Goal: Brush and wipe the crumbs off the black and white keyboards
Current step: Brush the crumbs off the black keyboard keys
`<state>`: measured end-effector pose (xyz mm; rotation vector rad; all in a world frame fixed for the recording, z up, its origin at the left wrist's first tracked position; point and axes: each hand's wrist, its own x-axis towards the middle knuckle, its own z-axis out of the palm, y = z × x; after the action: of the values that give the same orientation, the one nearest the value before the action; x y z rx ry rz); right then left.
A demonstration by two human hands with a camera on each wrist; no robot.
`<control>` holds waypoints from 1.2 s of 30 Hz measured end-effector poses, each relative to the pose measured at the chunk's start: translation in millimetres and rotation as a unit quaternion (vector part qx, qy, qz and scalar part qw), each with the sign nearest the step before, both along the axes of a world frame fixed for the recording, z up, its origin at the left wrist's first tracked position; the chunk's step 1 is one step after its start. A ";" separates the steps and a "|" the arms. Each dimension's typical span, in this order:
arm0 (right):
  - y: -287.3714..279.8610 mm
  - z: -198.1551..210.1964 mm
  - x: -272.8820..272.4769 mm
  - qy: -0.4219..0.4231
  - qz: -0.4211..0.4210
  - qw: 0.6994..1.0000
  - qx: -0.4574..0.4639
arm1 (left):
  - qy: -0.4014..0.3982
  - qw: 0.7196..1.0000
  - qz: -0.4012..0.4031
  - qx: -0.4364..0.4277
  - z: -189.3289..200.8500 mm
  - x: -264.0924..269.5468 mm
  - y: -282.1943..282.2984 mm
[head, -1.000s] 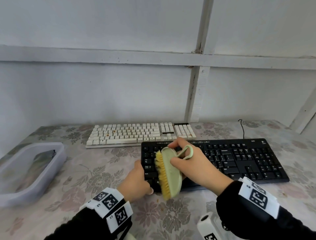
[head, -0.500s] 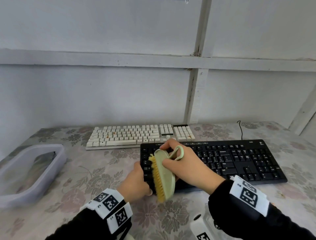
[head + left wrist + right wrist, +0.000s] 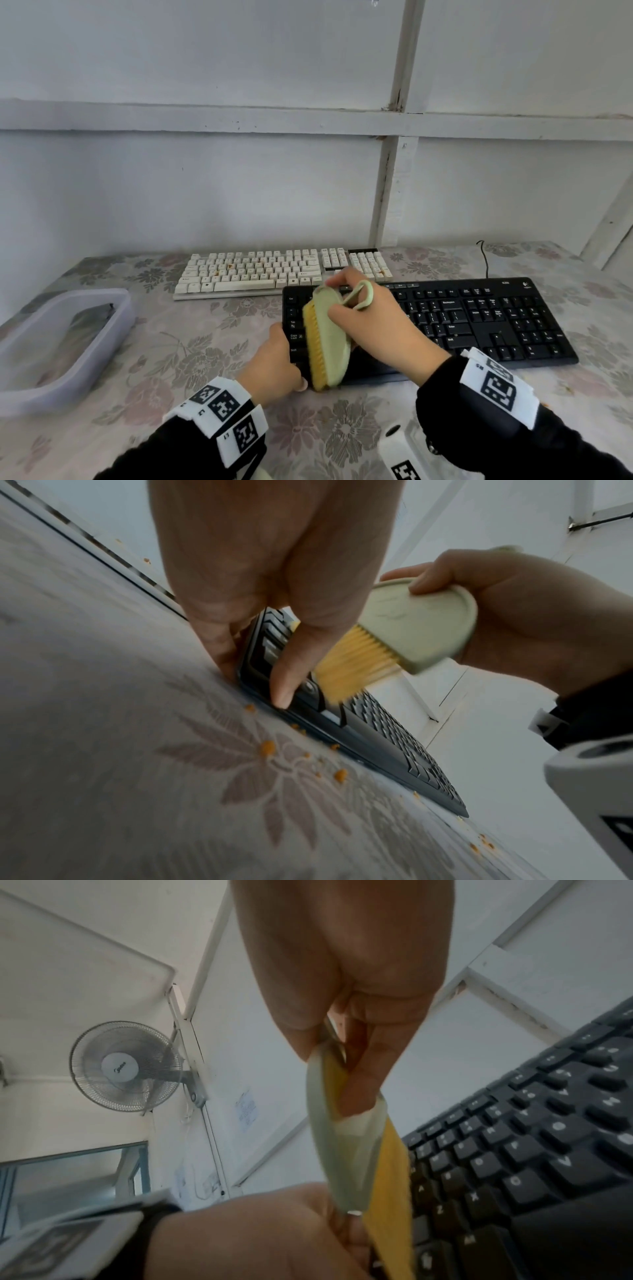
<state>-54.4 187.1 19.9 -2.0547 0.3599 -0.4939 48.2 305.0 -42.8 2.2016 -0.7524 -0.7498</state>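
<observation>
On the desk (image 3: pixel 171 359), the right hand (image 3: pixel 380 329) gripped a light, stiff brush (image 3: pixel 329 339) by its back; the left hand (image 3: pixel 274 366) pinched the black keyboard (image 3: pixel 496 318) corner, steadying it.

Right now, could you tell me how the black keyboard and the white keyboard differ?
The black keyboard lies nearer, the white keyboard behind it towards the wall. The left hand steadies the black one while the brush sweeps it; the white one is untouched, orange crumbs on its keys. Both lie flat on the floral tablecloth.
</observation>
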 end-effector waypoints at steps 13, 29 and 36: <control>-5.7 19.8 -13.5 0.120 0.094 0.988 0.038 | 0.003 1.000 -0.004 -0.006 -2.9 1.6 1.0; -44.8 31.5 -16.1 0.096 -0.055 0.981 -0.160 | 0.014 1.000 -0.011 -0.015 -2.5 1.6 2.0; -40.5 26.7 -2.0 -0.046 -0.112 0.991 -0.050 | 0.012 1.000 -0.010 -0.019 -2.9 1.2 2.5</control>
<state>-56.4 146.7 46.6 -2.0890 0.5223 -0.7540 49.4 307.6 -45.6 2.1505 -0.7723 -0.7656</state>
